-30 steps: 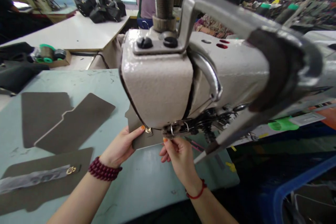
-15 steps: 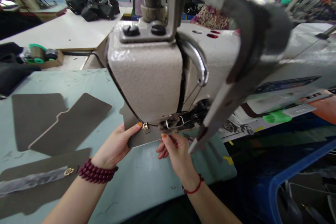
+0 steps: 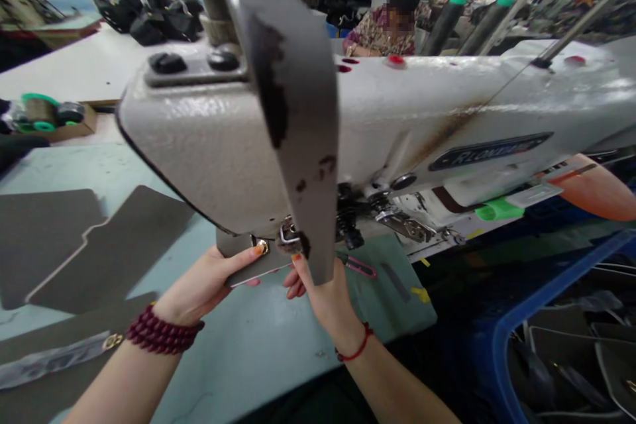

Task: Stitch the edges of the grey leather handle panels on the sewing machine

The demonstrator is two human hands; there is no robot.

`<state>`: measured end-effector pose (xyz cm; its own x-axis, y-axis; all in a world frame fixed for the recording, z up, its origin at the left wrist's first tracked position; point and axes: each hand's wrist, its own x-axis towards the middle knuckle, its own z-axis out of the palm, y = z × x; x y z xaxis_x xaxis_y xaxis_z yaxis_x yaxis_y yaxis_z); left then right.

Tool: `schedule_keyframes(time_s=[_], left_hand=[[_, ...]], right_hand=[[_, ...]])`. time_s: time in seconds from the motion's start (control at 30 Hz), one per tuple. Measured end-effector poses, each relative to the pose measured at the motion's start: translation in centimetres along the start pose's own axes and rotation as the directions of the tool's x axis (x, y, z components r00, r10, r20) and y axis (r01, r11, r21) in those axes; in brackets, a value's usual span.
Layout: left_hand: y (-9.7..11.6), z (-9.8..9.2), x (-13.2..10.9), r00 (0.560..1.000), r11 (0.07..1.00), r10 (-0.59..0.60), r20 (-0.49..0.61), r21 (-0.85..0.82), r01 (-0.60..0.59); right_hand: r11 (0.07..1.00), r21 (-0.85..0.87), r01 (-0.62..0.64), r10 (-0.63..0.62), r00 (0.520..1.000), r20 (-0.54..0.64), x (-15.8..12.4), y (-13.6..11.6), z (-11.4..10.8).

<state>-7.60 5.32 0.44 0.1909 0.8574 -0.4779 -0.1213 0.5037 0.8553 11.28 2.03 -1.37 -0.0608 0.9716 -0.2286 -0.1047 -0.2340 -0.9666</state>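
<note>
My left hand (image 3: 196, 288) grips a flat grey panel (image 3: 278, 264) under the head of a sewing machine (image 3: 209, 139). Its thumb presses on a small gold clasp (image 3: 262, 247) fixed to the panel, with fingertips showing below the edge. My right hand (image 3: 325, 301) is at the panel's right end, thumb on the near edge and the other fingers curled below. A worn metal lever (image 3: 308, 165) in front hides part of that hand. The needle area is hidden behind the machine head.
Grey panels (image 3: 114, 242) lie on the table at left, one bearing a plastic-wrapped strap with a gold fitting (image 3: 112, 342). Pink-handled snips (image 3: 360, 266) lie right of my right hand. A blue bin (image 3: 501, 351) stands lower right. A person (image 3: 382, 30) sits beyond the machine.
The view has swung, so the machine and table appear farther left and the lever crosses in front of the machine head. My left thumb has come onto the clasp.
</note>
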Motion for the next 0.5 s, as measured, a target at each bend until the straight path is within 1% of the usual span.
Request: schedule_keyframes(time_s=[0.1,0.17,0.33,0.5], left_hand=[[0.32,-0.06,0.09,1.0,1.0,-0.007,-0.006,0.018,0.007],[0.35,-0.12,0.12,1.0,1.0,-0.015,-0.007,0.015,0.015],[0.05,-0.22,0.19,1.0,1.0,-0.001,0.02,0.018,0.0],[0.12,-0.23,0.2,0.999,1.0,-0.01,0.037,0.023,0.009]], right_hand=[[0.999,0.037,-0.024,0.025,1.0,-0.017,0.12,0.37,0.33],[0.999,0.044,-0.019,0.02,0.999,-0.025,0.05,0.31,0.35],[1.0,-0.005,0.014,-0.014,1.0,-0.02,-0.27,-0.4,0.04],[0.999,-0.032,0.02,-0.021,0.999,-0.031,0.03,0.21,0.39]])
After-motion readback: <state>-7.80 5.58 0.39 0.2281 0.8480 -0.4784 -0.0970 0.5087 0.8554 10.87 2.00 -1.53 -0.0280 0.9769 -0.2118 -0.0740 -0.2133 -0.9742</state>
